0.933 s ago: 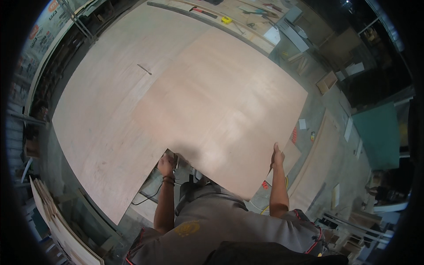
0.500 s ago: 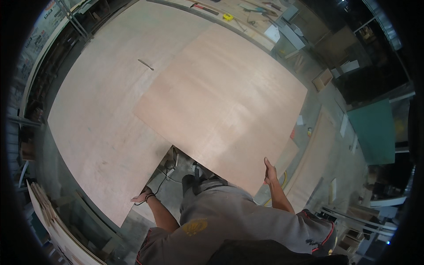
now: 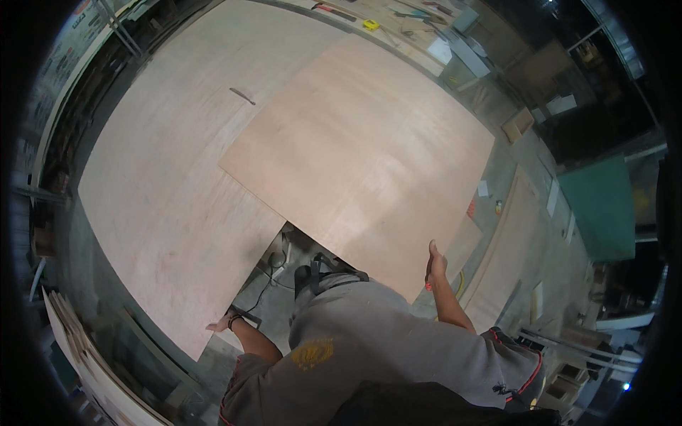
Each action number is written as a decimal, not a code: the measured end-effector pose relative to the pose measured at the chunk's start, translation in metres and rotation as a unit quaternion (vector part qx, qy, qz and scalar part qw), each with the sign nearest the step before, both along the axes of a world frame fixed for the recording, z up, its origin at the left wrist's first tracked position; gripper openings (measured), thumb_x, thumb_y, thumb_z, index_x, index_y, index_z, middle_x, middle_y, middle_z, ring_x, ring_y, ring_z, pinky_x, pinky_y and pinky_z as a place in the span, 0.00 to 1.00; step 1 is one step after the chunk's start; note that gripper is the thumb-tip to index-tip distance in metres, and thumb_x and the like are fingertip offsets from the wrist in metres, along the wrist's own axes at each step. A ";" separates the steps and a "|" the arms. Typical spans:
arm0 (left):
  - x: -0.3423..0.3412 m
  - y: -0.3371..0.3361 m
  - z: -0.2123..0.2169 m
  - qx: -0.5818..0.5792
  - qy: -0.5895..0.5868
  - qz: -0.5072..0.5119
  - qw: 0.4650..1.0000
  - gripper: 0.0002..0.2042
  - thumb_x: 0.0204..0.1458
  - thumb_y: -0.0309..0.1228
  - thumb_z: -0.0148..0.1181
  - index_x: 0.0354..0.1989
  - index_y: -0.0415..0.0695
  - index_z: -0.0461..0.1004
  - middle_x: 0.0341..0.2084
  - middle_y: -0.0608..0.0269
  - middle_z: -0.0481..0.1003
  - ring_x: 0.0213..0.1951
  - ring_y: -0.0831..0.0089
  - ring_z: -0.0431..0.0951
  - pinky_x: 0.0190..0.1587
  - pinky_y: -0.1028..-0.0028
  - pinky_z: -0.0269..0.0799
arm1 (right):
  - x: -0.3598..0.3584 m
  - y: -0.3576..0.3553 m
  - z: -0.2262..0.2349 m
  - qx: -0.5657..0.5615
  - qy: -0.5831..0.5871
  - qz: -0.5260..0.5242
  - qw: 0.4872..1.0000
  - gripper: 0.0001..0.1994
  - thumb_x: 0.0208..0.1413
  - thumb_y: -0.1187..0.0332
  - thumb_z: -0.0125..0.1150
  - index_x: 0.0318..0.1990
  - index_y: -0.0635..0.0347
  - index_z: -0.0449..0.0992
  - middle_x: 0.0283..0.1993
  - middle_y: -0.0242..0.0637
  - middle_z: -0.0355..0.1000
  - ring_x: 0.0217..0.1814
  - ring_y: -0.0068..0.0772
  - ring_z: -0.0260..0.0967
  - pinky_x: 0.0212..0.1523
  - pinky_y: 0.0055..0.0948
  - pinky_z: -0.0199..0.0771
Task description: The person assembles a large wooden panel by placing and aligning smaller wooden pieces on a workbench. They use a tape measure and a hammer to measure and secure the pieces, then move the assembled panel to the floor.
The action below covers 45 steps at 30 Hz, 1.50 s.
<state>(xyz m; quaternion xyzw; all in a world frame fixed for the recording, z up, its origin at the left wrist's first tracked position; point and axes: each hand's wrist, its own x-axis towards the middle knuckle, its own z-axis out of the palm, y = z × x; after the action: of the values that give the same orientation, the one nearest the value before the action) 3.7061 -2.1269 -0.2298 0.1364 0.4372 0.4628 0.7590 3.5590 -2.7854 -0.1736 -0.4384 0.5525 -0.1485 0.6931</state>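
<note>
Two large, pale plywood sheets lie in front of me. The left sheet (image 3: pixel 163 177) is the bigger, and the right sheet (image 3: pixel 355 149) overlaps its right side. My left hand (image 3: pixel 226 322) grips the near edge of the left sheet, thumb on top and fingers hidden beneath. At the near right edge of the right sheet, my right hand (image 3: pixel 437 264) presses in with its thumb pointing up; its other fingers are mostly hidden at the edge. A slim, dark, pen-like tool (image 3: pixel 242 96) rests on the left sheet.
A bench (image 3: pixel 398 42) beyond the sheets carries a yellow tape measure (image 3: pixel 370 25) and several tools. A dark cable (image 3: pixel 263 295) runs through the gap by my legs. On the right stand a green panel (image 3: pixel 600 209) and a long board (image 3: pixel 501 248); stacked boards (image 3: pixel 82 348) lean at lower left.
Both plywood sheets have slid slightly away from me, with the slim tool riding along. My hands have moved a little forward, keeping their places at the edges.
</note>
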 end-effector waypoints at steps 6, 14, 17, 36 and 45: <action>-0.010 0.032 -0.042 0.036 -0.024 -0.091 0.995 0.43 0.51 0.67 0.46 0.70 0.49 0.57 0.68 0.54 0.59 0.65 0.50 0.62 0.64 0.48 0.61 | -0.009 -0.007 -0.020 0.064 -0.056 0.007 0.996 0.44 0.58 0.52 0.66 0.65 0.83 0.53 0.69 0.56 0.57 0.72 0.47 0.54 0.72 0.48 0.52; -0.004 -0.024 0.033 -0.019 0.347 -0.081 0.934 0.43 0.54 0.63 0.48 0.67 0.37 0.57 0.65 0.42 0.61 0.64 0.50 0.64 0.61 0.53 0.65 | 0.004 0.012 0.016 0.094 -0.086 0.090 0.988 0.40 0.63 0.48 0.57 0.67 0.77 0.55 0.69 0.52 0.59 0.70 0.47 0.59 0.70 0.43 0.56; 0.004 -0.103 0.057 0.236 0.499 -0.188 0.812 0.31 0.58 0.48 0.56 0.58 0.31 0.64 0.57 0.34 0.65 0.61 0.47 0.66 0.60 0.55 0.63 | -0.003 0.005 0.013 0.124 -0.109 0.081 0.983 0.39 0.64 0.49 0.55 0.68 0.75 0.54 0.71 0.50 0.57 0.72 0.47 0.55 0.71 0.44 0.53; 0.150 -0.283 0.048 0.723 0.342 -0.521 0.297 0.37 0.65 0.47 0.41 0.71 0.28 0.43 0.73 0.42 0.41 0.75 0.50 0.38 0.74 0.54 0.32 | 0.040 0.014 0.010 0.119 -0.012 0.044 0.992 0.42 0.61 0.49 0.59 0.69 0.77 0.52 0.75 0.57 0.47 0.77 0.51 0.44 0.74 0.51 0.42; 0.183 -0.263 0.051 0.701 0.362 -0.526 0.317 0.38 0.65 0.50 0.40 0.72 0.30 0.43 0.74 0.43 0.42 0.75 0.52 0.39 0.74 0.53 0.32 | 0.079 0.042 0.018 0.108 -0.020 0.062 0.992 0.41 0.63 0.49 0.57 0.68 0.79 0.52 0.73 0.56 0.50 0.76 0.50 0.48 0.72 0.51 0.47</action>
<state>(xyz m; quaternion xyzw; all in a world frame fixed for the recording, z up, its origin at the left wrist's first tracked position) 3.8891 -2.3895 -0.1788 0.9729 0.0170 0.0047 0.2305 3.6382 -2.7436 -0.1553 -0.3915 0.5229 -0.0537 0.7552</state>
